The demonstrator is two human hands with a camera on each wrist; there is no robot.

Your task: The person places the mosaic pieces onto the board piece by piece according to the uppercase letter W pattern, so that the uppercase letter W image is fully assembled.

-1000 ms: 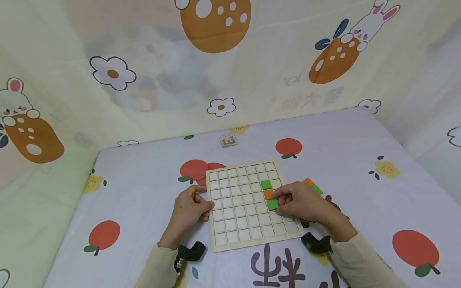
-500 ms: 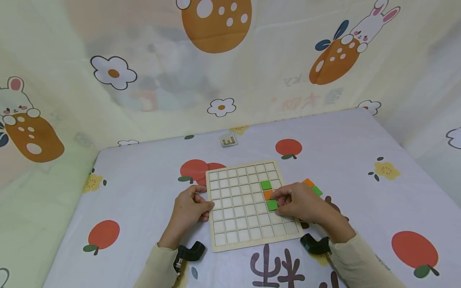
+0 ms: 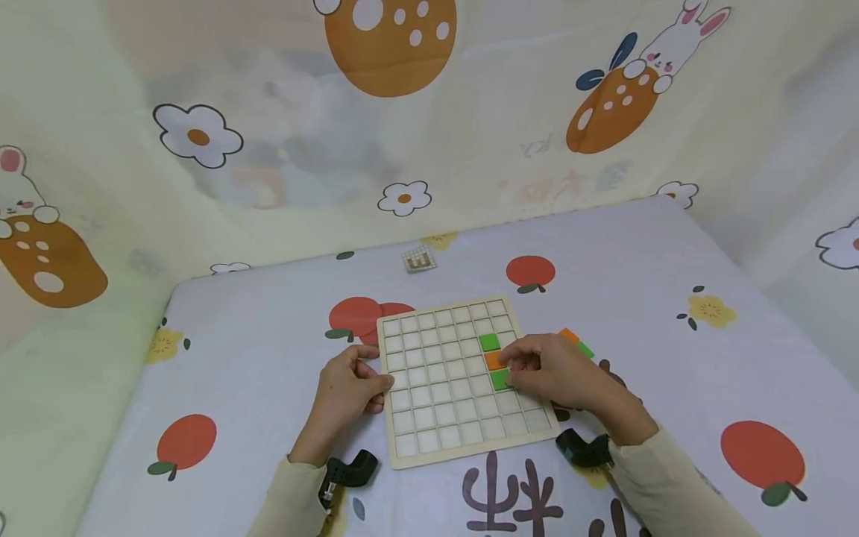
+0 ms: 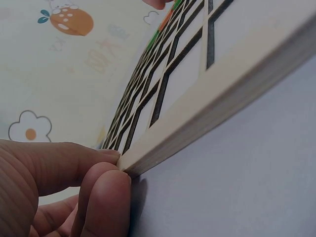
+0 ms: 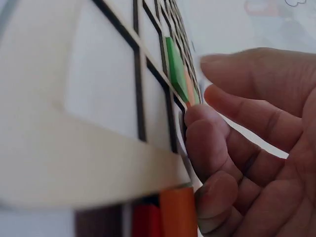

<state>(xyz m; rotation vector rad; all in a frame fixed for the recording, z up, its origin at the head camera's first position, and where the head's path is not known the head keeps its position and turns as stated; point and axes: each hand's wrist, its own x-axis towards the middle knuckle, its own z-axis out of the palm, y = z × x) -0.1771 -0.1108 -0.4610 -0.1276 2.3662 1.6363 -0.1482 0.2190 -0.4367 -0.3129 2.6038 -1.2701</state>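
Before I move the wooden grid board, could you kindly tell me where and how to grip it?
Probably by its left rim, coming in from the left and pinching top and outer side: the grid board lies flat, that edge looks thick enough, and the green tiles sit toward the right. The left hand pinches there.

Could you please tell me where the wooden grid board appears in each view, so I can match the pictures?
Head: the wooden grid board lies in the lower middle, slightly right of centre.
Left wrist: it slants across the upper right.
Right wrist: it fills most of the left side.
Shared landmark: the row of green and orange tiles on it, seen thinly at the top by the left wrist and above centre by the right.
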